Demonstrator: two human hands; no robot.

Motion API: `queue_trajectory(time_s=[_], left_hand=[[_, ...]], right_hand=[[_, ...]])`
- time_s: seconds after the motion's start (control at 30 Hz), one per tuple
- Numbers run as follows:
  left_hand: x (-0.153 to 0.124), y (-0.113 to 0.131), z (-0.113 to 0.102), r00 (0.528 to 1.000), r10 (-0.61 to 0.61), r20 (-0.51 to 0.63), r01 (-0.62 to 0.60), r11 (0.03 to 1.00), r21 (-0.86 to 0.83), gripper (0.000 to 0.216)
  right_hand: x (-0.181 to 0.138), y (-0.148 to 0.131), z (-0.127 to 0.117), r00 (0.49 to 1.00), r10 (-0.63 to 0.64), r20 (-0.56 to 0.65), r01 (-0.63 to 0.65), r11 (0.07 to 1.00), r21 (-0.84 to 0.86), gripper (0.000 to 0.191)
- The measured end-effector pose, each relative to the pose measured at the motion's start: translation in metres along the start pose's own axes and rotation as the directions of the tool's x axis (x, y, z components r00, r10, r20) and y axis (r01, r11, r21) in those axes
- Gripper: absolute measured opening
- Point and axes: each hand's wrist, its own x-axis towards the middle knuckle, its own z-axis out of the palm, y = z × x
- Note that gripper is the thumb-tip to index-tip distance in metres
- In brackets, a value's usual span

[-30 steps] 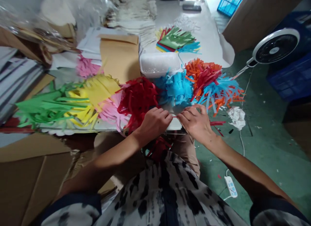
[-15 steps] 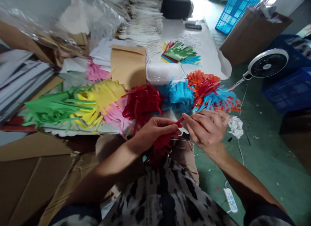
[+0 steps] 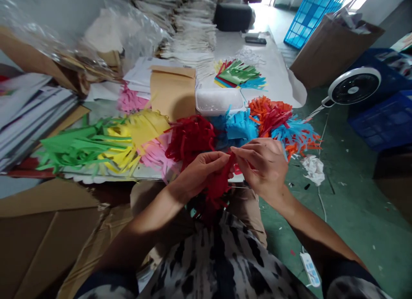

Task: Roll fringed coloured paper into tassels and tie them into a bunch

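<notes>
My left hand (image 3: 201, 172) and my right hand (image 3: 262, 166) meet just in front of the table edge, both pinched on a bunch of red fringed paper (image 3: 219, 185) that hangs down over my lap. Behind my hands lie piles of fringed paper on the table: green (image 3: 74, 146), yellow (image 3: 135, 129), pink (image 3: 154, 153), red (image 3: 191, 136), blue (image 3: 238, 127) and orange (image 3: 268, 108).
A white plastic tub (image 3: 219, 101) and a brown envelope (image 3: 173, 91) sit behind the piles. Stacks of flat paper (image 3: 28, 114) stand at left, cardboard (image 3: 38, 230) lower left. A white fan (image 3: 352, 85), blue crates (image 3: 386, 119) and a power strip (image 3: 310, 269) are on the green floor.
My hands have lifted from the table edge with the red paper bunch and drawn closer together. The view has tilted up a little.
</notes>
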Motion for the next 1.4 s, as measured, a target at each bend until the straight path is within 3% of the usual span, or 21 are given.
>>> queue_trajectory(time_s=[0.1, 0.23, 0.33, 0.43, 0.53, 0.67, 0.87, 1.1, 1.23, 1.4], left_hand=[[0.0, -0.005, -0.004, 0.999, 0.004, -0.05, -0.004, 1.0, -0.007, 0.034], [-0.001, -0.007, -0.002, 0.994, 0.067, -0.088, -0.061, 0.996, 0.067, 0.031], [-0.002, -0.004, 0.004, 0.977, 0.163, -0.14, -0.133, 0.971, 0.199, 0.029], [-0.002, -0.001, 0.01, 0.936, 0.294, -0.196, -0.207, 0.906, 0.37, 0.031], [-0.002, 0.001, 0.013, 0.894, 0.424, -0.145, -0.311, 0.82, 0.48, 0.03], [-0.003, 0.002, 0.012, 0.916, 0.37, -0.156, -0.283, 0.87, 0.405, 0.031], [-0.005, 0.004, 0.009, 0.906, 0.383, -0.182, -0.286, 0.869, 0.403, 0.031], [0.001, 0.001, 0.003, 0.886, 0.42, -0.196, -0.323, 0.863, 0.389, 0.029], [0.003, -0.001, -0.008, 0.845, 0.475, -0.247, -0.355, 0.843, 0.405, 0.023], [0.005, 0.003, -0.027, 0.82, 0.476, -0.317, -0.335, 0.85, 0.408, 0.022]], right_hand=[[-0.003, 0.0, -0.003, 0.999, -0.004, 0.046, 0.009, 0.994, -0.106, 0.02], [-0.004, 0.0, -0.004, 1.0, -0.001, 0.027, 0.004, 0.993, -0.121, 0.017], [-0.001, -0.002, -0.002, 1.0, 0.025, 0.007, -0.024, 0.999, -0.025, 0.016], [0.004, -0.006, 0.002, 0.99, 0.138, 0.016, -0.139, 0.981, 0.136, 0.015], [0.008, -0.009, 0.006, 0.966, 0.254, 0.055, -0.259, 0.925, 0.276, 0.015], [0.011, -0.01, 0.005, 0.946, 0.314, 0.078, -0.32, 0.868, 0.381, 0.012], [0.021, -0.006, 0.002, 0.886, 0.332, 0.322, -0.453, 0.768, 0.453, 0.014], [0.024, -0.009, 0.015, 0.941, 0.297, 0.162, -0.338, 0.852, 0.4, 0.01], [0.025, -0.011, 0.02, 0.952, 0.266, 0.149, -0.303, 0.879, 0.368, 0.014], [0.06, 0.022, 0.052, 0.966, 0.188, 0.177, -0.234, 0.926, 0.297, 0.019]])
